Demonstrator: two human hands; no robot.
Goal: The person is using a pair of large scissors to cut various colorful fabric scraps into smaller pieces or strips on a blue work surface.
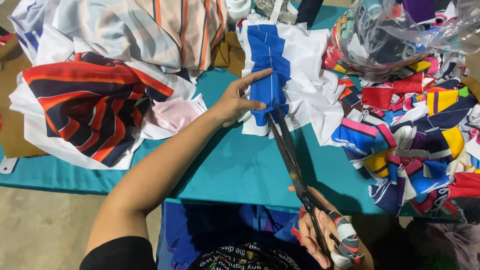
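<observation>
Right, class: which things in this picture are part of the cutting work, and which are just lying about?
In use:
- left hand, pressing down the blue and white fabric
- right hand, holding the black scissors

Lying about:
- striped cloth pile
- heap of coloured scraps
- clear plastic bag
- teal table cover

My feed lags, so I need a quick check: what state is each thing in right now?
Left hand: flat on blue-and-white fabric, pinning it.
Right hand: grip closed on scissors.
Scissors: blades slightly open at the fabric's edge.
Clear plastic bag: stuffed with scraps.
Scrap pile: loose, heaped.
</observation>
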